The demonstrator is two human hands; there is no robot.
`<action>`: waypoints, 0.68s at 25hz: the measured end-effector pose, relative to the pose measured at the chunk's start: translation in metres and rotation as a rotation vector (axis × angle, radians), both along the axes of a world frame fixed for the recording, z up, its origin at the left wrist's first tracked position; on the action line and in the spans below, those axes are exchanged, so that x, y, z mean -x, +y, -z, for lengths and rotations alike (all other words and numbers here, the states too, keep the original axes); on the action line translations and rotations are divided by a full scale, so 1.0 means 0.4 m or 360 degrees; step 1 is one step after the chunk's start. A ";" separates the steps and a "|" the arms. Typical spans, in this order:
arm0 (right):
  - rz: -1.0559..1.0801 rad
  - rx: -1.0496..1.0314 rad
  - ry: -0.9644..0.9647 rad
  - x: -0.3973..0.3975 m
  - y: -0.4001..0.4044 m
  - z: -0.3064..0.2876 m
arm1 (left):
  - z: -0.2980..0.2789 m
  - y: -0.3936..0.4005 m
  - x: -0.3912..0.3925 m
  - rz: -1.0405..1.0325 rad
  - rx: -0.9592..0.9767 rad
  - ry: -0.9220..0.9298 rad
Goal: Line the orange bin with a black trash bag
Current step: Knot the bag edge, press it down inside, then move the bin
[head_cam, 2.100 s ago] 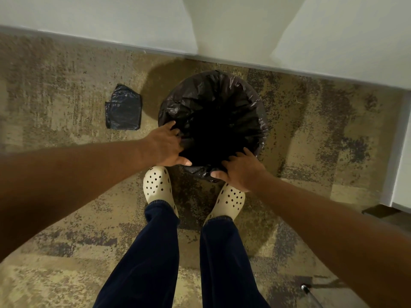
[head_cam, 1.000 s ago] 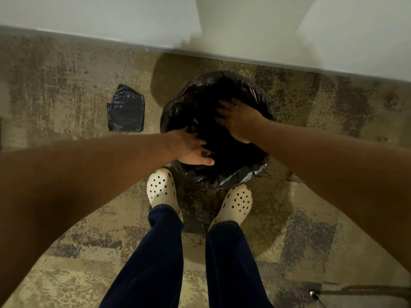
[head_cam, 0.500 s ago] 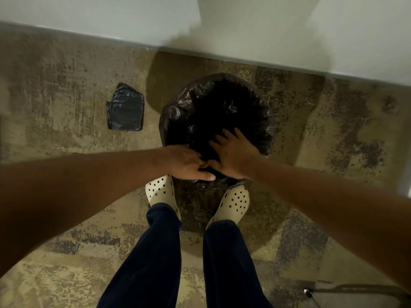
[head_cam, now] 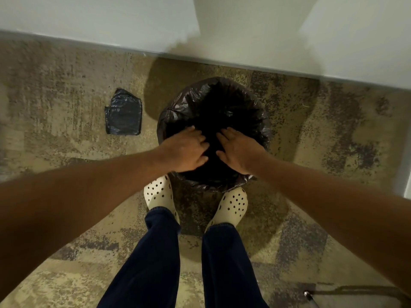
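A round bin stands on the carpet close to the wall. A black trash bag [head_cam: 251, 103] drapes over its whole rim and hides its orange sides. The bag's inside is a dark hollow. My left hand [head_cam: 184, 150] hovers flat over the near left part of the opening, fingers spread and pointing into it. My right hand [head_cam: 239, 151] lies beside it over the near right part, fingers also apart. Neither hand grips the plastic. The two hands are a small gap apart.
A folded black trash bag [head_cam: 123, 112] lies on the carpet left of the bin. A white wall [head_cam: 89, 21] with a baseboard runs behind the bin. My feet in cream clogs [head_cam: 159, 193] stand against the bin's near side. A metal leg tip [head_cam: 308, 294] shows at bottom right.
My right hand went from the near rim into the bag's middle, then back toward me. Both hands now sit side by side over the near opening, slightly apart instead of touching.
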State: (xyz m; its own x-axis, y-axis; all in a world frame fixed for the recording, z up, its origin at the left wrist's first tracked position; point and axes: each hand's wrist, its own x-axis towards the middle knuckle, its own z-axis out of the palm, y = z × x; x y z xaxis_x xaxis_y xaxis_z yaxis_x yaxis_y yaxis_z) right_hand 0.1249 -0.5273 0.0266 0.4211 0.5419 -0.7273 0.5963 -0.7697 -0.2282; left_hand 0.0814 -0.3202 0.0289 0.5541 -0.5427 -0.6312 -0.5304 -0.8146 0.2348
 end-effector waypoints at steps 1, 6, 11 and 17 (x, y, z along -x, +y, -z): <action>0.0109 0.0020 0.0056 -0.019 -0.001 0.001 | 0.004 0.017 -0.022 -0.0005 -0.0123 -0.0084; 0.0579 0.0001 0.0184 -0.092 -0.017 -0.011 | 0.010 0.098 -0.081 0.0195 -0.0261 -0.0167; 0.1340 -0.0813 -0.0328 -0.005 -0.042 -0.081 | -0.018 0.103 -0.015 -0.0803 0.0582 -0.0737; 0.2679 -0.0517 -0.0217 0.096 -0.117 -0.086 | -0.024 0.141 0.063 -0.2375 0.0687 -0.0215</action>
